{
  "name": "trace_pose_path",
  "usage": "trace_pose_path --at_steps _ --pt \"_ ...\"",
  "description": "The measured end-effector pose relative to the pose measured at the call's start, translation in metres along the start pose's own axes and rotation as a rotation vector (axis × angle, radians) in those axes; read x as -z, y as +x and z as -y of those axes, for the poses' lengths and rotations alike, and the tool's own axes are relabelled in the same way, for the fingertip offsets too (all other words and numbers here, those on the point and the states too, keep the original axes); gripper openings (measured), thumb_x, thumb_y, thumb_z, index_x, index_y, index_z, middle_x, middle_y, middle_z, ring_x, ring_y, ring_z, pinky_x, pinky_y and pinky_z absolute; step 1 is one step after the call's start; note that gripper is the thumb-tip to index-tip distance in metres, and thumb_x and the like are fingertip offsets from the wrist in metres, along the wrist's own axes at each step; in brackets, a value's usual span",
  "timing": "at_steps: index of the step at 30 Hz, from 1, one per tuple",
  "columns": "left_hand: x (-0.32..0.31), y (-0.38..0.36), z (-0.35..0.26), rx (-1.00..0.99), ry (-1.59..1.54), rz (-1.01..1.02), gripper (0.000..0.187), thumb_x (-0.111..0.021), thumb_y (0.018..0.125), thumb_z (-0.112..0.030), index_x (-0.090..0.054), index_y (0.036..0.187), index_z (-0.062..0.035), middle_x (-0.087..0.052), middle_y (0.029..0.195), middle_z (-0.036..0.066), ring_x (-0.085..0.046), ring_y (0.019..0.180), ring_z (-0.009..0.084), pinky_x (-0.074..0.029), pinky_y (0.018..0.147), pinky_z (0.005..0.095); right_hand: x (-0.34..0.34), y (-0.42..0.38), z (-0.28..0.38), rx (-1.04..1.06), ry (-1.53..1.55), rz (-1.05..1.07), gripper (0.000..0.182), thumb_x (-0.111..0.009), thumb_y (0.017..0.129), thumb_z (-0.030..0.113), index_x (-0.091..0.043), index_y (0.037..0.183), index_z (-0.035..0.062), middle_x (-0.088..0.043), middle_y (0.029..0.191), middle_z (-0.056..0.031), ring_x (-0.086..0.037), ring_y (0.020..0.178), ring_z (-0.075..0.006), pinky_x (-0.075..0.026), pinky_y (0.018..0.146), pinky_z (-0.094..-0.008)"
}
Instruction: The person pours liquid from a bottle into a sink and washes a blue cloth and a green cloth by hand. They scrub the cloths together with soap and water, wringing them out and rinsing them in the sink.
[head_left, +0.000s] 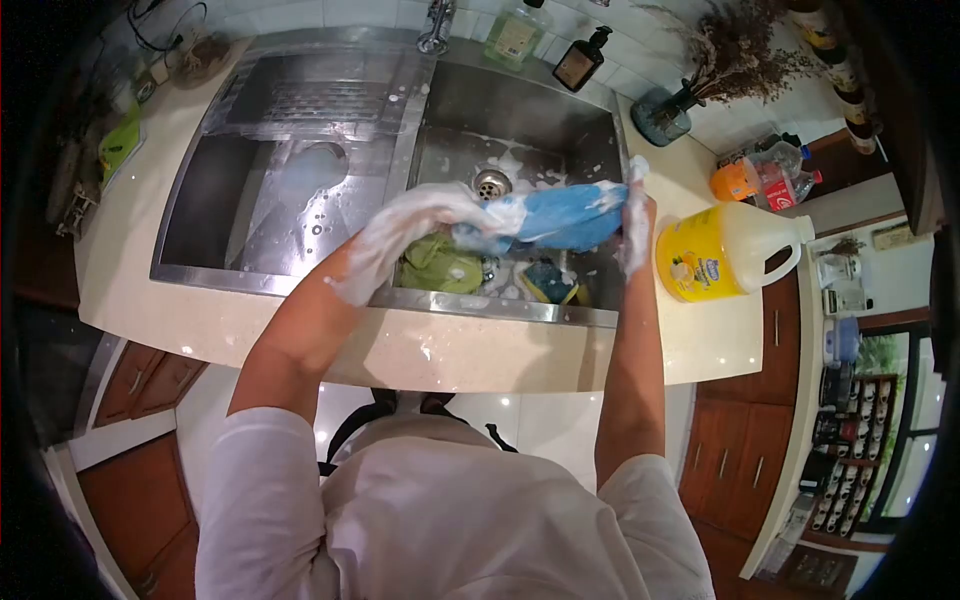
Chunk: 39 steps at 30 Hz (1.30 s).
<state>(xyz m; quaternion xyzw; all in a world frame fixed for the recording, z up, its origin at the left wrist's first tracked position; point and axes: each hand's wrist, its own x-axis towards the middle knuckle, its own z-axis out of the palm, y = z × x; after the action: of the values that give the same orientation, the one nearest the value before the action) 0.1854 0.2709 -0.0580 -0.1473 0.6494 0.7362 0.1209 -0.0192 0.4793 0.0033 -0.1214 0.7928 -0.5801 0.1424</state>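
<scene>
A soapy blue cloth (pixel 570 217) is stretched between my two hands over the right sink basin (pixel 520 110). Thick foam covers my left hand (pixel 455 208), which is closed on the cloth's left end. The other end is gripped by my right hand (pixel 637 215), also foamy, at the basin's right edge. Below the cloth, a green cloth (pixel 440 266) lies in the basin near its front left corner. A sponge (pixel 548 283) with a dark side and a yellow side sits to its right. The drain (pixel 492 184) shows behind the blue cloth.
A large yellow jug (pixel 705 252) stands on the counter (pixel 480 350) right of my right hand. Behind the sink are a faucet (pixel 434 28), a green soap bottle (pixel 515 35), a dark bottle (pixel 583 60) and a glass vase (pixel 661 115). The left basin (pixel 215 215) adjoins.
</scene>
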Motion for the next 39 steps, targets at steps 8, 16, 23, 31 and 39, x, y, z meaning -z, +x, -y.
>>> trace_pose_path --at_steps 8,16,23,31,39 --pt "-0.014 -0.016 -0.06 -0.473 -0.753 0.099 0.036 -0.056 0.083 -0.02 -0.047 0.114 -0.0049 -0.058 0.088 0.006 -0.057 0.084 0.017 -0.046 0.069 0.0311 0.018 -0.017 0.031 -0.169 0.688 0.747 0.037 -0.06 0.08 0.026 -0.055 0.108 0.0022 -0.06 0.097 -0.0113 -0.056 0.094 -0.0189 -0.043 0.088 -0.0328" --pt "-0.003 -0.019 -0.044 -0.466 -0.888 0.062 0.029 -0.058 0.082 -0.024 -0.049 0.106 -0.0089 -0.057 0.089 0.0 -0.052 0.069 0.0075 -0.042 0.056 0.0235 0.015 -0.037 0.012 0.112 -0.214 0.986 0.049 -0.066 0.073 0.024 -0.052 0.113 -0.0013 -0.059 0.105 -0.0121 -0.053 0.1 -0.0188 -0.037 0.092 -0.0322" --pt "-0.067 0.134 0.04 -0.122 -0.759 -0.63 0.021 -0.051 0.083 -0.022 -0.056 0.095 -0.0045 -0.058 0.076 0.003 -0.05 0.05 0.0083 -0.043 0.042 0.0203 -0.116 -0.135 0.021 0.943 -0.272 0.445 0.033 -0.068 0.063 0.021 -0.055 0.089 0.0044 -0.054 0.082 -0.0119 -0.054 0.085 -0.0256 -0.043 0.076 -0.0372" --pt "-0.095 0.109 0.013 -0.27 -1.204 0.025 0.013 -0.055 0.081 -0.013 -0.057 0.091 -0.0045 -0.056 0.072 0.005 -0.056 0.061 0.0119 -0.047 0.049 0.0254 -0.073 -0.059 -0.004 0.421 -0.264 -0.028 0.033 -0.068 0.067 0.034 -0.056 0.068 0.003 -0.051 0.059 -0.0059 -0.052 0.051 -0.0233 -0.046 0.052 -0.0342" --pt "-0.071 0.06 -0.018 -0.285 -0.776 0.223 0.016 -0.056 0.081 -0.013 -0.057 0.094 -0.0034 -0.057 0.073 0.005 -0.058 0.067 0.0145 -0.049 0.055 0.0294 -0.039 -0.013 -0.053 0.676 -0.687 -0.03 0.036 -0.058 0.07 0.035 -0.056 0.069 -0.0001 -0.054 0.067 -0.0193 -0.053 0.06 -0.0367 -0.043 0.06 -0.043"
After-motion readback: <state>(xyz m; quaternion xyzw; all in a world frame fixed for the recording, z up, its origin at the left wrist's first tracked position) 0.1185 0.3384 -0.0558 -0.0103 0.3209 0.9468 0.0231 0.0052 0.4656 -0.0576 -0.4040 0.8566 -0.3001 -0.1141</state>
